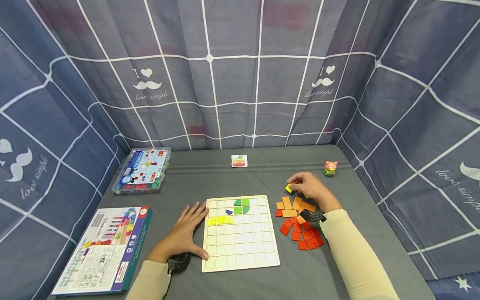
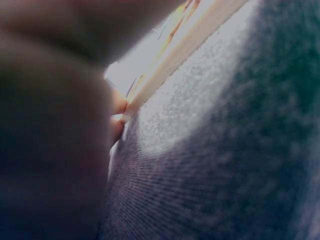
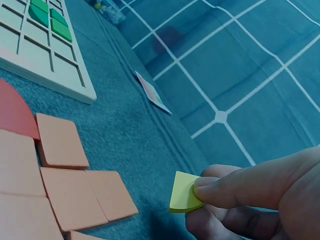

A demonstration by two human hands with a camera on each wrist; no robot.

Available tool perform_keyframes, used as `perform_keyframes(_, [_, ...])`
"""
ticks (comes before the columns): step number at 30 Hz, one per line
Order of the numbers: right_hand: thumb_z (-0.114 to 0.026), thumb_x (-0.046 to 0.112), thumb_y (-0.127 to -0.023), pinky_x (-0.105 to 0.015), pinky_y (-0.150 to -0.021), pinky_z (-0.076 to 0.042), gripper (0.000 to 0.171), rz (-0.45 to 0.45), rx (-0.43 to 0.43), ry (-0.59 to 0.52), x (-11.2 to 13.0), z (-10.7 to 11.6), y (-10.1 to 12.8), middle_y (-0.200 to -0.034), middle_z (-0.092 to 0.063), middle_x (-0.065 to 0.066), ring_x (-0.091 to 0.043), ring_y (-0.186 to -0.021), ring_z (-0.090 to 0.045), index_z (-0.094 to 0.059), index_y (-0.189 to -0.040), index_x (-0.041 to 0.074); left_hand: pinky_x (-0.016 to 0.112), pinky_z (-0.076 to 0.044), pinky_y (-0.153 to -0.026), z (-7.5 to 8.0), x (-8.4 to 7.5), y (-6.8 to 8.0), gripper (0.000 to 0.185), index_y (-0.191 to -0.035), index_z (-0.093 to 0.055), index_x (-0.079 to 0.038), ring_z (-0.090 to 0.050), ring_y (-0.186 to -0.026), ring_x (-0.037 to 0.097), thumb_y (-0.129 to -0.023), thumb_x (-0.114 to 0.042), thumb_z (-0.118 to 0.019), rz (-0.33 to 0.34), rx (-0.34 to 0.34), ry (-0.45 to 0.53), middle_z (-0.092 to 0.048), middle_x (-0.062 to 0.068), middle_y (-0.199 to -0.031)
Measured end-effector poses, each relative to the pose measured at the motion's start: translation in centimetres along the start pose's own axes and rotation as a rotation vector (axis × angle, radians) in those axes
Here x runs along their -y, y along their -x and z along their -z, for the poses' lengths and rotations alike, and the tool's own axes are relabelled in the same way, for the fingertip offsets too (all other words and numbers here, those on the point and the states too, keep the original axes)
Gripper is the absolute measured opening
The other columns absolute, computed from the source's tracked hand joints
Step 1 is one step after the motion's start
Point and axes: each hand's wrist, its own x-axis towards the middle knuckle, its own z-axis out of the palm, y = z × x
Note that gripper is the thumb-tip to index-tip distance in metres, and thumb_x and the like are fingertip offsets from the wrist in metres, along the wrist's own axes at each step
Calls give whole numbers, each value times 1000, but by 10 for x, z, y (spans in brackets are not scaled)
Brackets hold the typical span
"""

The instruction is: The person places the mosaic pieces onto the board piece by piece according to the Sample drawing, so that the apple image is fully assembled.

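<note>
My right hand [image 1: 310, 189] pinches a yellow tile [image 3: 181, 194] between thumb and fingers, above the cloth behind the orange tiles [image 1: 289, 213]. Part of another yellow piece shows under this hand. With fingers spread, my left hand [image 1: 183, 236] rests along the left edge of a pale gridded board [image 1: 258, 246]; its thumb touches the lower left. On the board lie green pieces [image 1: 241, 206], a row of yellow pieces [image 1: 220, 220] and a small dark blue piece [image 1: 229, 212]. Red tiles [image 1: 307, 236] lie right of the board. The left wrist view is mostly blocked by the hand.
A small pattern card [image 1: 239, 161] lies at the back of the grey cloth. A pink-and-green figurine [image 1: 330, 168] stands back right. To the left are a clear plastic case [image 1: 144, 171] and a flat printed box [image 1: 105, 250]. Curtains [image 1: 232, 83] enclose the back and sides.
</note>
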Motion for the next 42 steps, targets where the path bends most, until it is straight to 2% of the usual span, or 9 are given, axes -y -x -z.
perform_keyframes(4, [-73,6,-98,-34,-64,-52,19,9,3,6,3,-4,0,-93,-72,-8,-29,-77,-63,-77,-114,-3,64,-7,-124,1,0,-1,147,-164,-38,-4,-15,-157,41,-49,-80,-91,-4,-9,-6,-28,16,-170])
perform_keyframes(11, [-68,4,-102,-37,-69,-56,19,-30,12,-15,5,-7,2,-95,-71,-11,-30,-82,-65,-74,-117,-5,61,-3,-125,0,-2,1,151,-166,-35,-8,-10,-159,37,-47,-83,-90,45,31,13,-23,12,-172])
perform_keyframes(18, [-63,4,-105,-38,-72,-59,21,-55,13,-71,12,-16,3,-101,-65,-15,-30,-84,-66,-68,-122,-5,59,-3,-125,0,0,1,150,-165,-35,-6,-11,-158,38,-48,-81,-90,16,14,4,-23,13,-172])
perform_keyframes(24, [-63,0,-103,-45,-74,-61,28,6,81,-141,37,-33,2,-107,-60,-19,-40,-89,-69,-60,-130,-10,63,-5,-124,2,0,2,148,-164,-36,-3,-14,-157,43,-50,-78,-92,-13,-4,-7,-25,17,-171])
perform_keyframes(27, [-62,-2,-102,-53,-77,-60,32,48,130,-219,56,-40,2,-110,-57,-23,-50,-97,-67,-55,-132,-13,62,-5,-124,4,-1,1,147,-164,-36,-3,-14,-157,42,-50,-78,-92,-13,-6,-9,-26,17,-170])
perform_keyframes(30, [-63,-1,-102,-57,-80,-58,36,77,173,-273,69,-47,0,-112,-57,-23,-54,-101,-63,-52,-134,-14,61,-5,-125,5,-2,-1,148,-164,-36,-3,-14,-157,41,-51,-80,-91,-7,2,-14,-26,17,-170])
perform_keyframes(36, [-64,-2,-100,-62,-80,-58,31,140,224,-276,76,-64,-3,-106,-62,-18,-53,-94,-64,-60,-128,-15,62,-4,-124,4,-3,-2,147,-164,-36,-4,-14,-157,42,-51,-80,-91,0,3,-8,-26,18,-170])
perform_keyframes(42, [-66,-2,-99,-57,-78,-60,23,135,266,-252,80,-83,0,-100,-67,-14,-50,-85,-67,-67,-119,-12,63,-6,-124,1,-1,1,148,-164,-37,-4,-14,-157,42,-49,-80,-91,4,0,2,-26,18,-170])
